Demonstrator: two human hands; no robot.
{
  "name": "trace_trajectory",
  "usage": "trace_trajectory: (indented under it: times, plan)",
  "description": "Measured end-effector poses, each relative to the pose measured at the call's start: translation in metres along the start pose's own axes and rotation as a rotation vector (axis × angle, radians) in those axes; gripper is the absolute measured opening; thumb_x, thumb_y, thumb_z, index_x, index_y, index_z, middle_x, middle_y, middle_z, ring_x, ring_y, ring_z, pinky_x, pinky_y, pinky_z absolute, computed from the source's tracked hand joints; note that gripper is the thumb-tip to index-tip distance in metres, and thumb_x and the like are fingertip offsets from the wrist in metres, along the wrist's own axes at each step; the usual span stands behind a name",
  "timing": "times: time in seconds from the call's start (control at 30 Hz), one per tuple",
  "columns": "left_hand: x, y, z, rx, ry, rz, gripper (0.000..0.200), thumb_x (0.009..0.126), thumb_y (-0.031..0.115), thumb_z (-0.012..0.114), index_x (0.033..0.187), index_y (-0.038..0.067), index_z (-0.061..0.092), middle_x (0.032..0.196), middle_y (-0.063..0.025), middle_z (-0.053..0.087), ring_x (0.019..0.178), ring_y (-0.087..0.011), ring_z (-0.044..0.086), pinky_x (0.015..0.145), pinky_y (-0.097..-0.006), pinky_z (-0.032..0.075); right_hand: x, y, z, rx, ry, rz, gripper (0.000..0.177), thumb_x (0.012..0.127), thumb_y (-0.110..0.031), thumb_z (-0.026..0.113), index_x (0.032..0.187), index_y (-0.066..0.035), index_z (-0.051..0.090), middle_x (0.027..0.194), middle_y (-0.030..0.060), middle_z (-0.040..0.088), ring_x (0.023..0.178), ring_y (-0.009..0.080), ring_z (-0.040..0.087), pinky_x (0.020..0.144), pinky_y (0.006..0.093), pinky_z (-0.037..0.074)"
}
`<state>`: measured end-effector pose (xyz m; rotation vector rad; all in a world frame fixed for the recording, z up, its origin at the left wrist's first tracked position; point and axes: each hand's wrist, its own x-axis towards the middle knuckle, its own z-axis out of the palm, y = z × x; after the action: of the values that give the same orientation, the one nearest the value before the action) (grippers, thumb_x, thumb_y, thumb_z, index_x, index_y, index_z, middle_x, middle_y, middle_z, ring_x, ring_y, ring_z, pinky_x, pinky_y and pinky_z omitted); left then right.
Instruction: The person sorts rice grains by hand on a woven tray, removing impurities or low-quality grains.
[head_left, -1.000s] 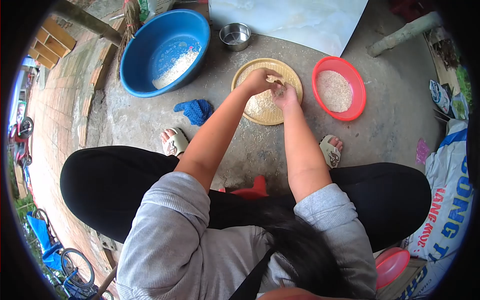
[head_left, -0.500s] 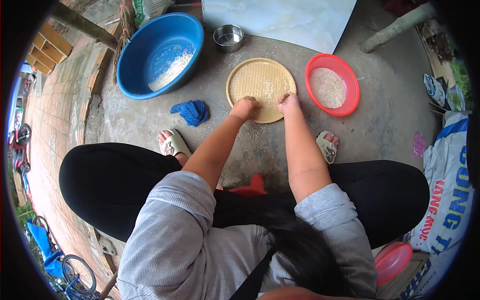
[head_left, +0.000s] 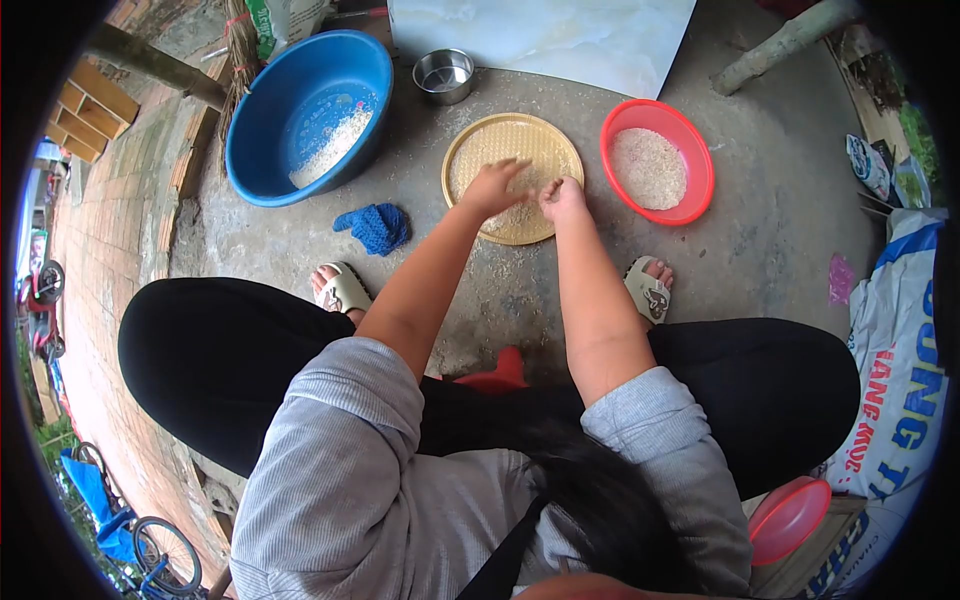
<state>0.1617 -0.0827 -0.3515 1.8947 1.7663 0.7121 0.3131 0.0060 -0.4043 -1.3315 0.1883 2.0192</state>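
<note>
A round tan woven tray (head_left: 490, 140) lies on the concrete floor, with pale grains scattered over it. Over its left-front part is my left hand (head_left: 493, 188), its fingers stretched out toward the right and nothing visible in them. My right hand (head_left: 562, 197) is at the tray's right-front edge, fingers curled in; whatever they hold is hidden. Right of the tray, a red basin (head_left: 706, 165) contains pale grains (head_left: 650, 168). A large blue basin (head_left: 255, 130) at the back left has more grains along its right side.
Behind the tray stand a small metal bowl (head_left: 443, 77) and a pale marbled board (head_left: 550, 35). A blue cloth (head_left: 375, 228) lies left of the tray. Printed sacks (head_left: 890, 370) and a pink basin (head_left: 790, 520) are at the right. My sandalled feet flank the tray's near side.
My left hand has opened its fingers and lifted slightly over the tray. My right hand has moved a little left and stays curled. The whole view has shifted slightly.
</note>
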Motion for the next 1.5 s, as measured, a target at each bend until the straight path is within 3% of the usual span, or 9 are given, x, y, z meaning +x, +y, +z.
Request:
trace_trajectory:
  times: [0.37,0.47,0.6,0.7,0.9,1.23,1.3,1.37,1.5]
  plan:
    - [-0.019,-0.029,0.007,0.046,-0.015,-0.075,0.013,0.071,0.008,0.067,0.084,0.010,0.070,0.078,-0.0055,0.066,0.073,-0.0244,0.064,0.071,-0.0325,0.051,-0.007,0.012,-0.008,-0.141,0.067,-0.059,0.021,0.090,-0.021,0.037,0.081,-0.005,0.049,0.064,0.0062,0.051,0.054,0.0187,0.051,0.050,0.0313,0.046]
    - [-0.001,-0.011,-0.011,-0.973,-0.015,-0.432,0.010,0.077,0.005,0.068,0.087,0.004,0.069,0.074,-0.0010,0.065,0.069,-0.0096,0.058,0.065,-0.0249,0.046,-0.016,0.016,0.007,-0.202,0.066,-0.031,0.022,0.090,-0.019,0.036,0.086,-0.003,0.051,0.071,0.0073,0.053,0.061,0.0199,0.054,0.055,0.0321,0.048]
    - [0.013,0.016,-0.038,-0.704,-0.187,-0.223,0.014,0.077,0.011,0.069,0.090,0.006,0.069,0.084,-0.0035,0.065,0.073,-0.0116,0.059,0.065,-0.0265,0.046,-0.013,0.033,0.023,-0.178,0.015,-0.135,0.021,0.084,-0.014,0.035,0.087,0.000,0.051,0.074,0.0100,0.052,0.065,0.0213,0.053,0.058,0.0305,0.047]
    - [0.012,0.026,-0.037,-0.444,0.134,-0.189,0.025,0.082,0.025,0.065,0.100,0.008,0.066,0.098,-0.0056,0.062,0.077,-0.0143,0.058,0.070,-0.0292,0.046,-0.011,0.033,0.037,-0.260,-0.064,-0.007,0.020,0.084,-0.016,0.037,0.083,-0.002,0.051,0.067,0.0056,0.050,0.058,0.0185,0.050,0.050,0.0290,0.044]
    - [0.020,0.006,-0.021,-1.925,0.280,-0.799,0.041,0.093,0.044,0.040,0.092,0.008,0.059,0.086,-0.0085,0.062,0.073,-0.0211,0.057,0.069,-0.0357,0.046,-0.051,0.089,0.100,-0.488,-0.106,-0.812,0.030,0.079,-0.017,0.045,0.056,0.002,0.051,0.059,0.0115,0.058,0.050,0.0193,0.055,0.048,0.0292,0.046]
    - [0.023,-0.044,-0.097,-2.323,0.568,-0.323,0.034,0.097,0.031,0.033,0.070,0.015,0.047,0.061,0.0054,0.044,0.056,-0.0088,0.041,0.059,-0.0234,0.039,-0.093,0.121,0.202,-0.633,-0.487,-0.795,0.031,0.091,-0.019,0.048,0.070,0.002,0.057,0.063,0.0061,0.059,0.052,0.0090,0.054,0.049,0.0230,0.046]
    - [0.018,-0.054,-0.128,-2.624,0.590,0.013,0.028,0.096,0.024,0.036,0.078,0.012,0.054,0.071,0.0021,0.056,0.066,-0.0084,0.054,0.066,-0.0256,0.046,-0.098,0.132,0.224,-0.685,-0.700,-0.721,0.028,0.091,-0.020,0.048,0.088,0.004,0.061,0.083,0.0126,0.065,0.077,0.0203,0.064,0.073,0.0288,0.050]
    - [0.011,-0.049,-0.156,-2.295,0.815,-0.134,0.027,0.096,0.024,0.037,0.093,0.007,0.057,0.092,-0.0074,0.061,0.085,-0.0168,0.060,0.080,-0.0289,0.048,-0.130,0.153,0.244,-0.584,-0.746,-0.871,0.022,0.091,-0.016,0.051,0.080,0.001,0.060,0.072,0.0044,0.059,0.063,0.0101,0.055,0.058,0.0216,0.045]
    - [0.004,-0.087,-0.172,-2.340,0.743,0.125,0.027,0.095,0.026,0.042,0.101,0.004,0.054,0.101,-0.0117,0.060,0.094,-0.0233,0.059,0.087,-0.0347,0.047,-0.140,0.166,0.263,-1.246,-1.034,-1.245,0.024,0.092,-0.018,0.046,0.104,-0.003,0.061,0.107,0.0153,0.058,0.106,0.0276,0.050,0.090,0.0336,0.038]
